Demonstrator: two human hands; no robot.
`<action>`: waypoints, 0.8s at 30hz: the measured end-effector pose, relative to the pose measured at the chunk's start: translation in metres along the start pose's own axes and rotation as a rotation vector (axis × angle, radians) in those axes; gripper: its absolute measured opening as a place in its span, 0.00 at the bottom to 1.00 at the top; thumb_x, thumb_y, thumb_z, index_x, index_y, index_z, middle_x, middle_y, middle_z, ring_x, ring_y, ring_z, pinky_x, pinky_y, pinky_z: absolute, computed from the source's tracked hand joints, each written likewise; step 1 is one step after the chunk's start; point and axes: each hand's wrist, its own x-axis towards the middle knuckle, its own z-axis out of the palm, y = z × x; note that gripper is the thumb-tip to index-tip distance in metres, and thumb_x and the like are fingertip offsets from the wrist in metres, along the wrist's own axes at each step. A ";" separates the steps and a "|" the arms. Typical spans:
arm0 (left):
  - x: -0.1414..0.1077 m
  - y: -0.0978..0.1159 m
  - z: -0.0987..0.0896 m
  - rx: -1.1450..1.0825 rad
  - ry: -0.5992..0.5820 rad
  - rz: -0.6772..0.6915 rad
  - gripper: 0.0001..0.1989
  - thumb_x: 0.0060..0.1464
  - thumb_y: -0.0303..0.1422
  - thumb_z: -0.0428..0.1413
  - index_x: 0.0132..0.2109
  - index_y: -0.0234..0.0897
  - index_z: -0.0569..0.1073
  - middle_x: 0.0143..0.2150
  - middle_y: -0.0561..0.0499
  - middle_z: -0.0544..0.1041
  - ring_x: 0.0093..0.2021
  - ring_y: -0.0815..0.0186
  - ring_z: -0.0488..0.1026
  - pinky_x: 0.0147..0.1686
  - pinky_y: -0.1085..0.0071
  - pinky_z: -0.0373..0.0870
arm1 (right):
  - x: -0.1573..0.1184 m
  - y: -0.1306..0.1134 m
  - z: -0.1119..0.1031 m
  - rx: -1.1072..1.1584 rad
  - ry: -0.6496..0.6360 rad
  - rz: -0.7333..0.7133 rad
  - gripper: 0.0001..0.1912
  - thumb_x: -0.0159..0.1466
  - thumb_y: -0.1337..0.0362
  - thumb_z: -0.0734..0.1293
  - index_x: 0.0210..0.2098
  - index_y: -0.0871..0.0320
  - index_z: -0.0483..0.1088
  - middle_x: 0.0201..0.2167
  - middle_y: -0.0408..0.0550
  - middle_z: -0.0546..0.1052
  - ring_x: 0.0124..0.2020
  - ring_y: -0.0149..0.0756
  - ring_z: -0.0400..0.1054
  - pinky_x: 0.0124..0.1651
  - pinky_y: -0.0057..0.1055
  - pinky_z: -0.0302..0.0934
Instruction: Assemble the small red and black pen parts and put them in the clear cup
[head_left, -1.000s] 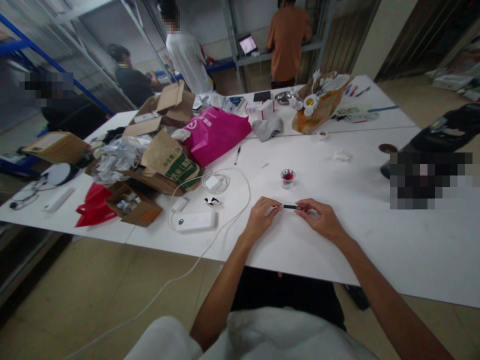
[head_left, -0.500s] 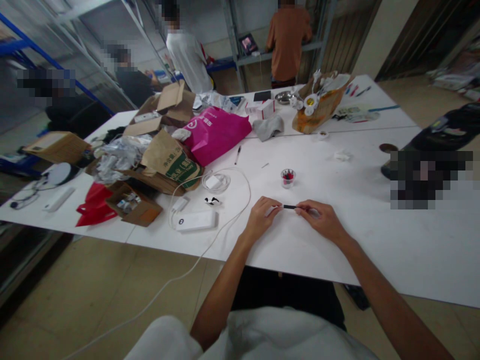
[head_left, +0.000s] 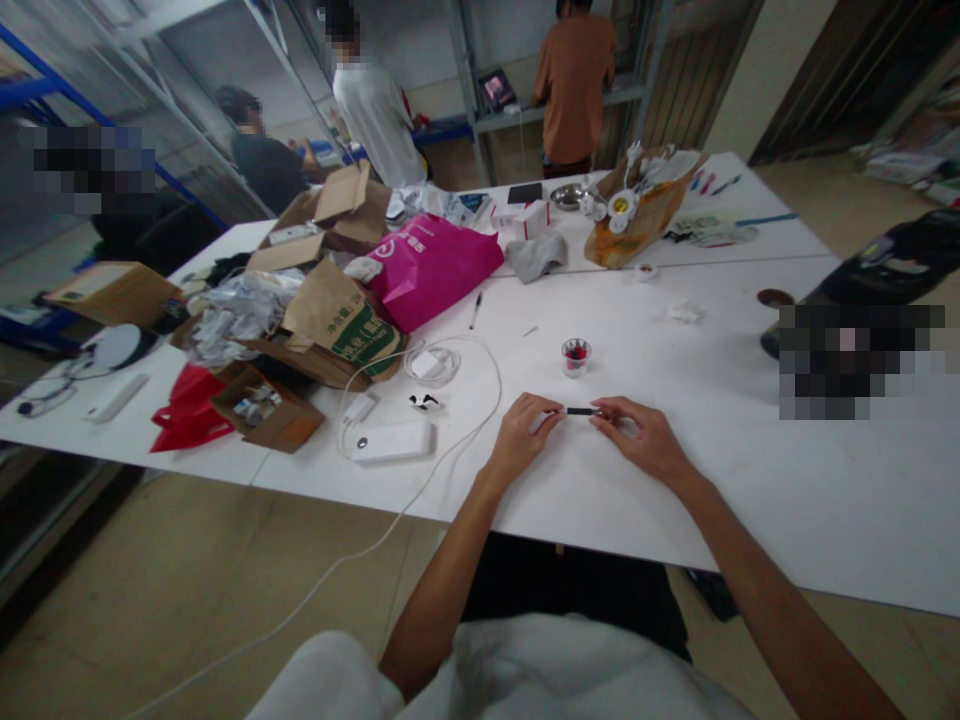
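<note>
A short black rod [head_left: 580, 411] is held level just above the white table [head_left: 750, 480], near its front edge. My left hand [head_left: 525, 428] pinches its left end between thumb and fingers. At the other end, the thumb and fingertips of my right hand [head_left: 637, 435] close on the rod's tip, where a small light-coloured part shows. Behind the rod stands a small clear cup [head_left: 576, 357] with red and black pieces in it. What the pieces are is too small to tell.
To the left lie a white power bank [head_left: 394, 442], a coiled white cable [head_left: 433, 364] and a small cardboard box [head_left: 274, 410]. A pink bag [head_left: 435, 265] sits behind them. A black bag [head_left: 885, 260] is at the right. Several people are beyond the table.
The fingers of my right hand have shifted slightly at the rod's right end, and more of that end shows. My left hand has barely moved.
</note>
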 end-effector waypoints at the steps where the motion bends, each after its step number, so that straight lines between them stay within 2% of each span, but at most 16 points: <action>1: 0.000 0.000 0.000 0.000 0.000 0.000 0.03 0.72 0.33 0.64 0.49 0.40 0.82 0.44 0.47 0.87 0.46 0.61 0.81 0.50 0.61 0.80 | 0.000 0.000 0.000 0.002 0.000 -0.003 0.14 0.73 0.51 0.73 0.49 0.53 0.82 0.38 0.49 0.85 0.36 0.43 0.81 0.42 0.39 0.78; 6: -0.001 -0.001 0.001 -0.014 0.006 -0.007 0.04 0.72 0.34 0.64 0.49 0.40 0.82 0.45 0.47 0.87 0.46 0.60 0.81 0.50 0.61 0.80 | 0.001 -0.001 -0.001 -0.021 -0.032 -0.029 0.10 0.74 0.54 0.72 0.45 0.53 0.81 0.37 0.49 0.85 0.36 0.43 0.80 0.43 0.39 0.76; 14: -0.001 -0.001 0.001 -0.005 0.000 -0.013 0.05 0.73 0.35 0.63 0.49 0.40 0.82 0.44 0.46 0.86 0.47 0.60 0.81 0.50 0.59 0.81 | 0.002 -0.005 -0.004 -0.030 -0.074 -0.039 0.13 0.77 0.53 0.70 0.39 0.53 0.80 0.34 0.47 0.84 0.34 0.40 0.78 0.40 0.37 0.72; 20: 0.000 -0.001 0.001 0.003 0.001 -0.015 0.06 0.73 0.36 0.63 0.50 0.40 0.82 0.45 0.46 0.87 0.47 0.60 0.81 0.50 0.59 0.81 | 0.001 -0.003 -0.001 -0.003 0.008 -0.009 0.15 0.74 0.49 0.72 0.48 0.53 0.81 0.38 0.49 0.85 0.37 0.43 0.81 0.43 0.39 0.77; 24: 0.000 -0.001 0.001 0.006 -0.001 -0.010 0.06 0.73 0.36 0.63 0.49 0.40 0.82 0.45 0.46 0.87 0.47 0.60 0.81 0.50 0.60 0.81 | 0.002 -0.005 -0.002 -0.008 -0.018 -0.010 0.15 0.75 0.48 0.71 0.45 0.53 0.80 0.36 0.49 0.84 0.37 0.43 0.79 0.43 0.40 0.76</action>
